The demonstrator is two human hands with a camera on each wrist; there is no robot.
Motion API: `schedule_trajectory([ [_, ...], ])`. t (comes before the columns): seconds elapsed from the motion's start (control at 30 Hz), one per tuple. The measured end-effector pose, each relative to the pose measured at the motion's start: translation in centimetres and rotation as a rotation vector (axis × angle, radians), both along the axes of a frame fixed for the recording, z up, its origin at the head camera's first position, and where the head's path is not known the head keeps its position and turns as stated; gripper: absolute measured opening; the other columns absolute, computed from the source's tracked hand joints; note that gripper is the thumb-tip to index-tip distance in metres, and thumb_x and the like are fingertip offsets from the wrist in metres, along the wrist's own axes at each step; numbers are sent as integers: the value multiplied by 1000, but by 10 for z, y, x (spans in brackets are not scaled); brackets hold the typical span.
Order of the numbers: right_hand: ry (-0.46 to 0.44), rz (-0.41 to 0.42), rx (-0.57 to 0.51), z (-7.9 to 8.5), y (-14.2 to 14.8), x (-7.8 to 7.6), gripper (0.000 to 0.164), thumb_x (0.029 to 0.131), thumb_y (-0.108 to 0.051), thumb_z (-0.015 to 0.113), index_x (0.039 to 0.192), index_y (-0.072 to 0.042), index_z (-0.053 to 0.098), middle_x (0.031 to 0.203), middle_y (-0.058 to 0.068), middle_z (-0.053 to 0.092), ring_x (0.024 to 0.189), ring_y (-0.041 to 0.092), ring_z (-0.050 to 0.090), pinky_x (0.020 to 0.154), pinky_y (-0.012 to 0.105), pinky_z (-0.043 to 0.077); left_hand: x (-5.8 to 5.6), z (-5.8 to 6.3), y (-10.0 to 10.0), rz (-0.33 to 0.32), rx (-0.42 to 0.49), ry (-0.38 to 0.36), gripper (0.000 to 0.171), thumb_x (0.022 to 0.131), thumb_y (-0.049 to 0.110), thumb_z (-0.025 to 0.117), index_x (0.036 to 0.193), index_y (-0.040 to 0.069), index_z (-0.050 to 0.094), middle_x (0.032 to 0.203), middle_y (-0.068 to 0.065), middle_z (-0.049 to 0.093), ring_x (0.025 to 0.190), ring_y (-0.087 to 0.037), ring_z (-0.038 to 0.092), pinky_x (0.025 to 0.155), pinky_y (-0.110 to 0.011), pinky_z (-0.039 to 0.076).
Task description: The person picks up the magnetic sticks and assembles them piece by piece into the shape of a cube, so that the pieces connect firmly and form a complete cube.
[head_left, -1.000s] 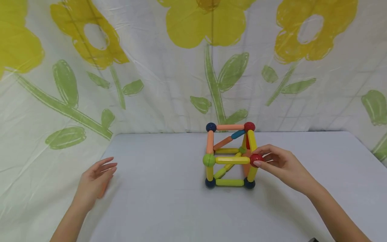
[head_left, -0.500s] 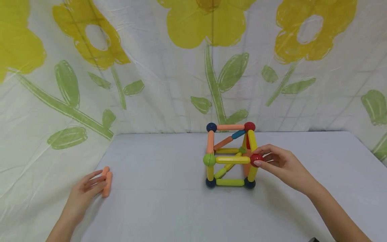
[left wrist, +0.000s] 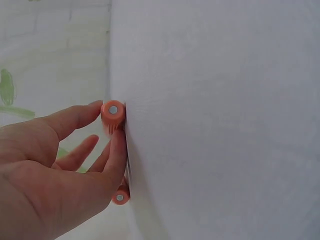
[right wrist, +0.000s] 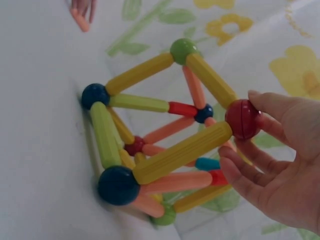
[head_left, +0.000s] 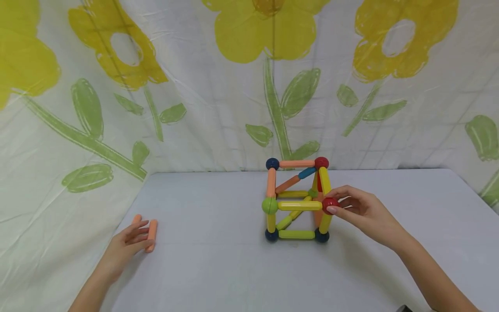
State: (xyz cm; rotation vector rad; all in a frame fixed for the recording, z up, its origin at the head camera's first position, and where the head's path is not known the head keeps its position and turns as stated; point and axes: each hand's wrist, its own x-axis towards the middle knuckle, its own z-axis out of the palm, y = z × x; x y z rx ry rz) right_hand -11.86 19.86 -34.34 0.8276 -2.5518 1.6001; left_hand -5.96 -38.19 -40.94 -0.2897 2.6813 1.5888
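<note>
At the left side of the table, my left hand point(head_left: 122, 249) pinches an orange magnetic rod point(head_left: 152, 234) between thumb and fingers. The rod's metal tip faces the camera in the left wrist view. A second orange rod point(left wrist: 120, 196) lies beside that hand, partly hidden by the fingers. My right hand point(head_left: 368, 212) holds a red ball point(right wrist: 242, 119) by thumb and fingertips. This ball forms the near upper right corner of a box-shaped frame of magnetic rods and balls. A yellow rod point(head_left: 300, 206) links it to a green ball point(head_left: 270, 206).
The frame stands on the white table point(head_left: 210, 268), with dark blue balls point(head_left: 271, 234) at its near lower corners. Diagonal rods cross its floor and back. Behind the table hangs a cloth point(head_left: 218, 112) with yellow flowers, which also runs along the left edge.
My left hand drew back left, uncovering two orange rods side by side, then moved right with one, leaving a gap between them. The right hand and the frame stay in place.
</note>
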Motion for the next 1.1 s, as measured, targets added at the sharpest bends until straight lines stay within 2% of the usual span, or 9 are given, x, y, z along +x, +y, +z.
schedule_trajectory([
  [0.07, 2, 2, -4, 0, 0, 0, 21, 101, -4, 69, 122, -5, 69, 113, -4, 73, 96, 14, 69, 84, 21, 60, -1, 1, 1, 0, -25, -17, 66, 98, 1, 72, 151, -19, 38, 134, -31, 63, 94, 12, 61, 80, -13, 54],
  [0.1, 1, 2, -6, 0, 0, 0, 21, 101, -4, 69, 122, -5, 69, 113, -4, 73, 96, 14, 69, 84, 21, 60, -2, 2, 1, -2, -38, -26, 66, 98, 2, 72, 151, -19, 38, 135, -31, 63, 95, 12, 61, 81, -13, 53],
  [0.27, 1, 0, -15, -1, 2, 0, 23, 101, -2, 69, 123, -4, 69, 114, -5, 73, 96, 13, 69, 83, 21, 60, -4, 7, 1, -26, -124, -82, 64, 98, 10, 71, 151, -14, 44, 142, -29, 61, 100, 9, 62, 82, -11, 49],
  [0.4, 1, -4, -12, -2, 3, 0, 24, 101, -2, 70, 124, -4, 68, 115, -5, 72, 97, 13, 69, 83, 20, 60, -9, 9, 3, -40, -164, -114, 63, 97, 13, 74, 149, -12, 49, 133, -24, 68, 94, 9, 61, 78, -17, 53],
  [0.5, -12, -8, -13, -2, 3, 0, 24, 101, -3, 70, 124, -4, 69, 115, -6, 73, 97, 13, 69, 83, 21, 60, -13, 9, 5, -47, -196, -115, 62, 97, 16, 76, 146, -13, 52, 127, -25, 70, 94, 5, 61, 75, -22, 56],
  [0.67, -27, 2, -15, -1, 3, 0, 23, 102, -4, 69, 125, -4, 68, 115, -7, 72, 97, 14, 69, 84, 21, 60, -15, 11, 7, -65, -232, -97, 54, 99, 13, 73, 144, -13, 55, 132, -30, 65, 100, -4, 60, 74, -22, 55],
  [0.87, -56, -9, 3, -3, 8, 1, 31, 103, -7, 68, 133, -5, 65, 120, 0, 71, 98, 14, 70, 82, 25, 62, -12, 14, 16, -88, -80, -63, 53, 103, 10, 67, 148, -13, 49, 137, -28, 63, 96, 7, 60, 80, -18, 56],
  [0.97, -54, -47, 29, -5, 16, 0, 39, 103, -8, 68, 141, -6, 60, 121, 5, 68, 98, 12, 71, 82, 25, 62, -11, 20, 26, -99, 14, -21, 54, 103, 9, 66, 150, -12, 48, 132, -11, 67, 97, 6, 63, 83, -17, 55],
  [1.1, -41, -103, 64, -9, 34, -3, 41, 103, -8, 68, 144, -9, 58, 121, 0, 67, 98, 8, 71, 81, 23, 61, -12, 35, 47, -143, 100, 39, 54, 104, 11, 66, 151, -10, 49, 124, 10, 67, 99, -1, 68, 87, -17, 54],
])
